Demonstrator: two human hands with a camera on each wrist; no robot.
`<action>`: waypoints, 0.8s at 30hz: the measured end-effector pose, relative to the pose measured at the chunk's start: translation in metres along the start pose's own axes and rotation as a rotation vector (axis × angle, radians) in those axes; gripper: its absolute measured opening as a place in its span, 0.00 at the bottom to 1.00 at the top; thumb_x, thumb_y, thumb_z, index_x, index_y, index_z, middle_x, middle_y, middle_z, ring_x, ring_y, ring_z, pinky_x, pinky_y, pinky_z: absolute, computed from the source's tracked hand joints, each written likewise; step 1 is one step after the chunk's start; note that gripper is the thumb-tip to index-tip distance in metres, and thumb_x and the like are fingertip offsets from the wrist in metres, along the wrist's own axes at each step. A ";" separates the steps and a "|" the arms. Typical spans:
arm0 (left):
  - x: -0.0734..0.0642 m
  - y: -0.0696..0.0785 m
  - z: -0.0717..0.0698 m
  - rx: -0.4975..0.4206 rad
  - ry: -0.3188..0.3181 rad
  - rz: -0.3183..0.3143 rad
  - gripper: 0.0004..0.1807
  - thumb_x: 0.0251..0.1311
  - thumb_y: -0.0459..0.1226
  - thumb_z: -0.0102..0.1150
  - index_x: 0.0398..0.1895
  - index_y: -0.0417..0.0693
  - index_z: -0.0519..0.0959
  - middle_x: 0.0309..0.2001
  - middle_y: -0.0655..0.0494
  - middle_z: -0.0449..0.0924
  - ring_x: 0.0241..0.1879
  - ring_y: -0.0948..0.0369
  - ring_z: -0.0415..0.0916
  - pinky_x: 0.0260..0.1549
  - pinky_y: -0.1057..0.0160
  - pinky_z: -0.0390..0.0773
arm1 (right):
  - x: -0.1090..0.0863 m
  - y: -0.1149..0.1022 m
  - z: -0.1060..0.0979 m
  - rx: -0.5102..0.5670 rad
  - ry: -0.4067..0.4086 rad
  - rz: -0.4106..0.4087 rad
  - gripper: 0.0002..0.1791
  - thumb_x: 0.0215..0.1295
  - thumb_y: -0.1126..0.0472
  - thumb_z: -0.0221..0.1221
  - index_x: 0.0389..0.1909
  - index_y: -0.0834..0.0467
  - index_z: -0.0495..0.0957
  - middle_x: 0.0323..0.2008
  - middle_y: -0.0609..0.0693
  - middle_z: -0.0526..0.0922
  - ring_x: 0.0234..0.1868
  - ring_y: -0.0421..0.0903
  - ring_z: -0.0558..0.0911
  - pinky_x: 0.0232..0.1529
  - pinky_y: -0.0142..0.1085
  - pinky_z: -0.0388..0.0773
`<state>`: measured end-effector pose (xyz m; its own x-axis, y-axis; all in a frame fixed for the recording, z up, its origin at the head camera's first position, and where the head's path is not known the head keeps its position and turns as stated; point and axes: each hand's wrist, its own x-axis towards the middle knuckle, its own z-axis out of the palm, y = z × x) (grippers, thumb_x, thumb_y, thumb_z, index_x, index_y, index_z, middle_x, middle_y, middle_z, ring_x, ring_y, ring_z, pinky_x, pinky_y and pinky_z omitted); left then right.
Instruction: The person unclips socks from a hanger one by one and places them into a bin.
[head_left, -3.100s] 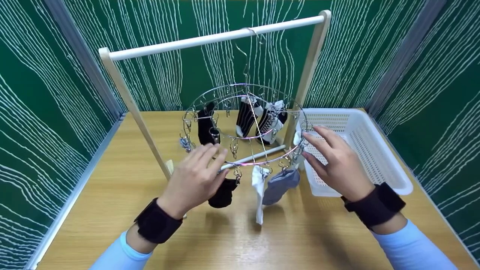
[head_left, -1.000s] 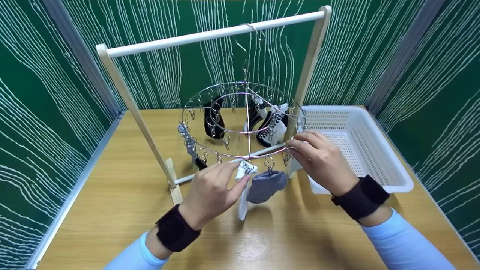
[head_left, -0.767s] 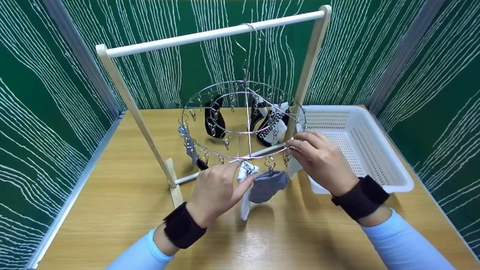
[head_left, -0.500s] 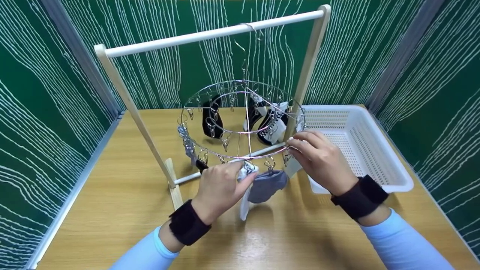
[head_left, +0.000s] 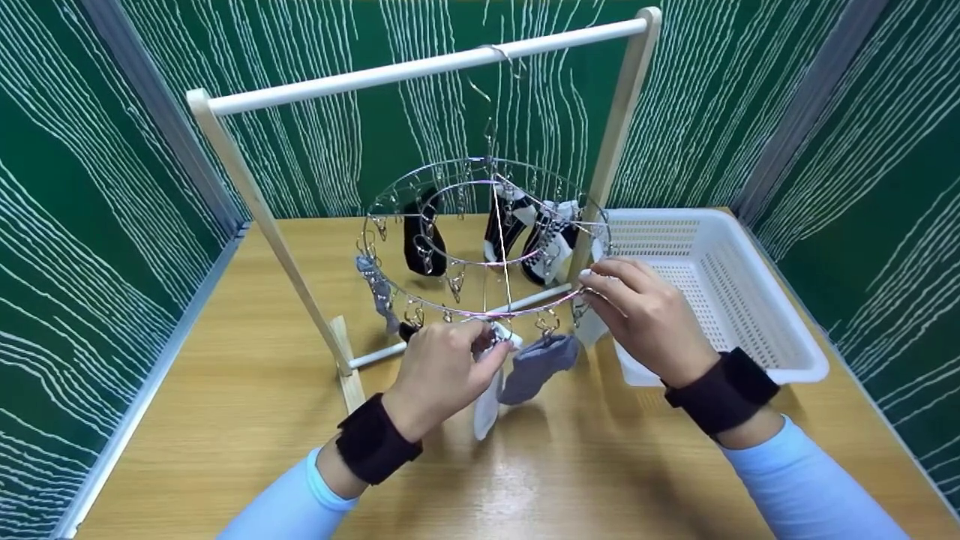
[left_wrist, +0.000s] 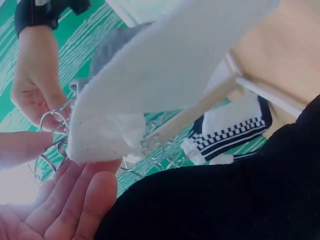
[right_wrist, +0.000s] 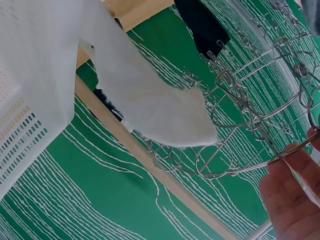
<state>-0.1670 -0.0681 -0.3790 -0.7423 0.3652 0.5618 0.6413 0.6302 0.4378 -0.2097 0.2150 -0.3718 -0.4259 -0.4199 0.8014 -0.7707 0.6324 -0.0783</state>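
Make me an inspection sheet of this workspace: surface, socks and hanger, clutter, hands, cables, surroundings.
Surface: wood-grain table, carrying a rack and, on the right, a white basket.
Job's things: round wire hanger hung from the rack's bar; socks clipped on, including the front white sock and a gray sock beside it.
Clutter: nothing seen.
Hands: left hand pinches the clip at the front white sock's cuff; right hand holds the hanger's outer ring.
Cables: nothing seen.
Surroundings: green walls with white wavy lines.
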 end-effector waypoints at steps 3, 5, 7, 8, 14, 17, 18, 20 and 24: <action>0.001 0.000 -0.001 -0.014 -0.014 -0.005 0.10 0.67 0.37 0.72 0.28 0.44 0.85 0.25 0.54 0.88 0.19 0.68 0.66 0.20 0.70 0.65 | 0.000 -0.002 0.001 0.013 0.024 -0.005 0.17 0.57 0.77 0.75 0.48 0.64 0.89 0.46 0.62 0.90 0.49 0.61 0.87 0.53 0.51 0.85; 0.001 0.001 -0.002 -0.017 -0.017 -0.007 0.10 0.67 0.37 0.72 0.28 0.43 0.85 0.25 0.53 0.89 0.18 0.67 0.68 0.20 0.69 0.67 | 0.000 -0.004 0.001 0.018 0.039 -0.011 0.18 0.55 0.78 0.75 0.47 0.64 0.89 0.46 0.62 0.90 0.48 0.62 0.87 0.54 0.50 0.84; 0.002 0.001 -0.002 -0.017 -0.020 -0.007 0.10 0.67 0.37 0.72 0.28 0.43 0.86 0.25 0.53 0.89 0.18 0.66 0.69 0.20 0.69 0.67 | 0.000 -0.006 0.000 0.017 0.041 -0.013 0.19 0.55 0.77 0.75 0.48 0.64 0.89 0.47 0.62 0.90 0.49 0.62 0.87 0.56 0.48 0.83; 0.002 0.002 -0.002 -0.017 -0.020 -0.006 0.10 0.67 0.37 0.72 0.28 0.43 0.86 0.25 0.53 0.89 0.18 0.66 0.70 0.20 0.69 0.68 | -0.001 -0.007 0.000 0.017 0.042 -0.013 0.19 0.55 0.77 0.76 0.49 0.64 0.89 0.47 0.63 0.90 0.50 0.62 0.87 0.58 0.48 0.82; 0.004 0.003 -0.003 0.003 0.003 0.002 0.09 0.66 0.38 0.73 0.29 0.43 0.87 0.25 0.55 0.89 0.19 0.66 0.70 0.20 0.67 0.68 | -0.006 -0.015 -0.006 0.027 0.052 0.013 0.21 0.58 0.73 0.75 0.54 0.64 0.88 0.51 0.63 0.90 0.55 0.64 0.86 0.73 0.37 0.75; 0.004 0.003 -0.004 0.020 0.016 0.004 0.10 0.66 0.39 0.73 0.28 0.44 0.87 0.24 0.56 0.88 0.19 0.67 0.68 0.19 0.66 0.66 | -0.010 -0.022 -0.009 0.037 0.095 0.027 0.19 0.63 0.68 0.74 0.55 0.64 0.88 0.51 0.63 0.89 0.53 0.63 0.86 0.74 0.29 0.71; 0.004 0.003 -0.004 0.022 0.018 0.005 0.10 0.66 0.39 0.74 0.27 0.44 0.86 0.24 0.56 0.87 0.19 0.67 0.68 0.19 0.66 0.66 | -0.011 -0.024 -0.009 0.044 0.117 0.031 0.18 0.64 0.67 0.73 0.54 0.64 0.88 0.50 0.63 0.89 0.52 0.63 0.86 0.74 0.28 0.71; 0.004 0.002 -0.005 0.021 0.014 0.004 0.11 0.66 0.39 0.73 0.27 0.45 0.86 0.23 0.57 0.86 0.19 0.67 0.66 0.19 0.66 0.65 | -0.015 -0.030 -0.010 0.062 0.165 0.035 0.15 0.65 0.64 0.72 0.52 0.65 0.88 0.48 0.63 0.90 0.48 0.62 0.87 0.71 0.25 0.72; 0.005 0.002 -0.005 0.010 0.004 -0.002 0.11 0.66 0.39 0.73 0.27 0.44 0.86 0.22 0.57 0.86 0.19 0.68 0.65 0.20 0.67 0.63 | -0.024 -0.043 -0.007 0.086 0.221 0.028 0.12 0.67 0.61 0.68 0.44 0.67 0.88 0.40 0.60 0.90 0.38 0.57 0.87 0.57 0.28 0.82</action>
<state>-0.1682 -0.0685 -0.3721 -0.7426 0.3615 0.5638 0.6380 0.6378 0.4314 -0.1632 0.2022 -0.3836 -0.3407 -0.2441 0.9079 -0.8016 0.5800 -0.1448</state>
